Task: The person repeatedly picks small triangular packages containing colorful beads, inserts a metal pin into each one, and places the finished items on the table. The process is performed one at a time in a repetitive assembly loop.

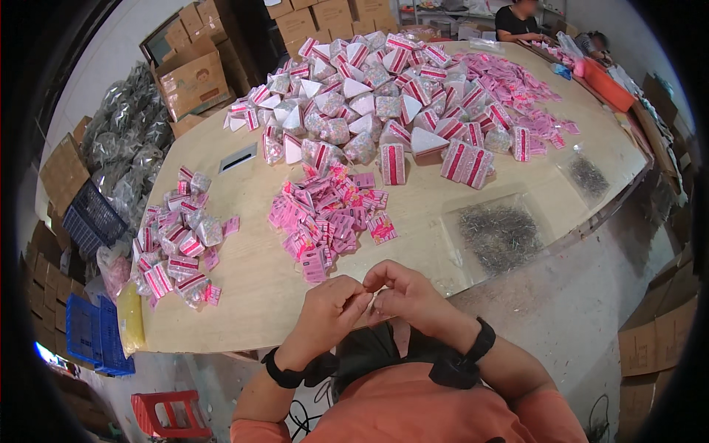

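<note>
Close together over the table's near edge, my left hand (332,304) and my right hand (408,292) meet at the fingertips. Both are closed in a pinch, and whatever lies between the fingers is hidden or too small to name. Just beyond them a loose heap of pink printed cards (319,225) spreads over the tabletop. To the right of the heap, a shallow clear tray (533,255) holds many thin dark metal pins (502,229). A smaller clear tray (583,153) of similar pins sits farther right.
A large mound of pink-and-white wedge-shaped packs (369,96) fills the far middle of the table (244,310). A smaller pile of packs (181,244) lies left. More pink cards (517,81) lie far right, near an orange basket (609,85). A person (517,22) sits at the far end.
</note>
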The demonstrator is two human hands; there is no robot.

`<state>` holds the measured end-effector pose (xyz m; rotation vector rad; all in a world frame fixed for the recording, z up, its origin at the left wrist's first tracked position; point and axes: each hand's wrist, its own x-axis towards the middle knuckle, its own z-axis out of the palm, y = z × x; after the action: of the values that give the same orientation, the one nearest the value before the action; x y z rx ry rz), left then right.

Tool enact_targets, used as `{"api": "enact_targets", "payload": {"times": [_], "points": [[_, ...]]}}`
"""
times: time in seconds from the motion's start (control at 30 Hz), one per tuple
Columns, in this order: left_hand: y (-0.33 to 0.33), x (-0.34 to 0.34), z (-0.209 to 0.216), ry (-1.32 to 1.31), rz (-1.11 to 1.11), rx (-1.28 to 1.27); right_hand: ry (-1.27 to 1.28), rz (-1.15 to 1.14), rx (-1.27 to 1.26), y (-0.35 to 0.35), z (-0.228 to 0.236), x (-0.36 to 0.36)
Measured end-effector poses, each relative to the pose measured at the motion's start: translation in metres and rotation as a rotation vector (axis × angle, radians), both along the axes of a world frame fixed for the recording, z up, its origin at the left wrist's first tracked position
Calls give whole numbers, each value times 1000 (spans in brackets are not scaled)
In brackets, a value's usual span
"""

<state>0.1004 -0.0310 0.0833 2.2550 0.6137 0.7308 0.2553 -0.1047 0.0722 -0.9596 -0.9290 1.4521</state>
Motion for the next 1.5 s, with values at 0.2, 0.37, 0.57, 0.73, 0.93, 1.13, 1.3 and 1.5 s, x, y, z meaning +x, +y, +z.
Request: {"api": "enact_targets", "payload": {"times": [0.2,0.37,0.57,0.73,0.93,1.13,1.3,1.5], "points": [[1,6,2,-28,-23,-334,-385,-76,22,-6,16,2],[6,4,-5,-20,-47,-503,-713,-217,286,-9,7,3],[1,9,-4,-138,-30,-531,-849,-299,424,-9,3,-2],[-4,12,2,16,-22,-245,-1007,-216,527,-1,-7,9],[-7,17,9,36,-42,-88,-3,-31,27,0,-7,6],[-2,17,2,48,-26,-144,-460,-199,145,-1,-1,5],[3,17,-1,3,-21,-277,-746,-353,403,-3,-6,2],[8,15,1,-2,-32,-484,-1174,-463,679,-2,-10,4]]}}
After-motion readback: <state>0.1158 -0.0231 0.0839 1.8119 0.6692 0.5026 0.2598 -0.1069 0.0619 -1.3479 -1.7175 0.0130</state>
